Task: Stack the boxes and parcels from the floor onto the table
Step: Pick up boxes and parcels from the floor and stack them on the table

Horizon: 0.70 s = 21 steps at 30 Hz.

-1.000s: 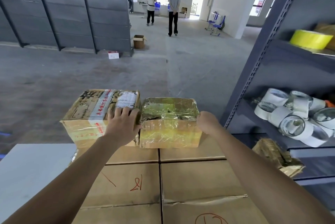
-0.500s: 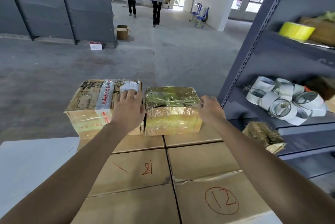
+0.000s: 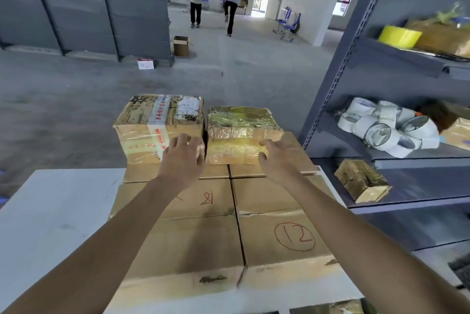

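Two small parcels sit side by side on top of large cardboard boxes on the white table [image 3: 63,212]. The left one is a taped carton with a label [image 3: 157,123]. The right one is a parcel wrapped in shiny yellow-green film [image 3: 239,130]. Under them lie a big box marked 21 [image 3: 203,209] and another marked 12 [image 3: 279,212]. My left hand [image 3: 184,157] hovers at the taped carton's near right corner, fingers loosely bent, holding nothing. My right hand [image 3: 273,158] hangs before the wrapped parcel's near face, fingers relaxed and empty.
A grey metal shelf [image 3: 338,79] stands close on the right with white tape rolls [image 3: 381,128], a yellow roll [image 3: 399,36] and a small wrapped parcel [image 3: 361,181]. An open carton [image 3: 181,45] and a small white box [image 3: 145,63] lie on the concrete floor. Two people [image 3: 213,1] are far back.
Both hands have come off the wrapped parcel's sides and drawn back toward me. The two parcels stay where they were on the big boxes.
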Each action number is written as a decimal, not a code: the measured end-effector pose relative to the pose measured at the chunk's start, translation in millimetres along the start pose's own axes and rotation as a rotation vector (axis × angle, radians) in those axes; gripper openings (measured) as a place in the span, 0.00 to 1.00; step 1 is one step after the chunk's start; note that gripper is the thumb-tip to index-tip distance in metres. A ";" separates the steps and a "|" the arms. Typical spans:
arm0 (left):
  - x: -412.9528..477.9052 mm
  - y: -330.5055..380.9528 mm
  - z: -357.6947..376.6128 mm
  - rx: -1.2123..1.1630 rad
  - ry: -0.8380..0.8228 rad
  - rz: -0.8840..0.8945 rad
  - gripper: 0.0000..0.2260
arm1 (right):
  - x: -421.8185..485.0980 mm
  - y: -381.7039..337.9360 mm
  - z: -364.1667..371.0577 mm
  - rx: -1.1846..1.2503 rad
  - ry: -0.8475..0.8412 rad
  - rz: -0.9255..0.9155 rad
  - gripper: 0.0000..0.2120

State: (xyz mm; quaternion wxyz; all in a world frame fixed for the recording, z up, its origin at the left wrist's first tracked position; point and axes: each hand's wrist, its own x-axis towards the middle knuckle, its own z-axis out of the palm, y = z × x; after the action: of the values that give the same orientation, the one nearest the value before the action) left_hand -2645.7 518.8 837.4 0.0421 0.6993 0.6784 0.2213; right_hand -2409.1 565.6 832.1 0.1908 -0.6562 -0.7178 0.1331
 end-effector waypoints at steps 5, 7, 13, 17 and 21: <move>-72.4 8.8 -3.8 -0.023 -0.011 -0.168 0.18 | -47.4 0.9 7.3 0.094 -0.104 -0.152 0.19; -110.3 14.5 -5.0 -0.036 -0.002 -0.225 0.18 | -70.4 0.7 11.4 0.111 -0.156 -0.209 0.19; -245.9 21.1 -4.4 -0.050 -0.004 -0.406 0.19 | -154.7 -13.6 38.2 0.177 -0.275 -0.415 0.21; -318.0 15.3 -13.7 -0.009 0.031 -0.503 0.19 | -208.8 -39.6 64.6 0.251 -0.328 -0.511 0.20; -386.8 8.5 -30.2 0.015 0.126 -0.566 0.17 | -264.7 -68.4 94.0 0.324 -0.399 -0.584 0.18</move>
State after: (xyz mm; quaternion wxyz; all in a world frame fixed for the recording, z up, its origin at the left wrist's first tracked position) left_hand -2641.8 136.6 769.9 0.0551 0.4675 0.8494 0.2387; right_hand -2494.7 301.3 752.3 0.1785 -0.3466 -0.8671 0.3101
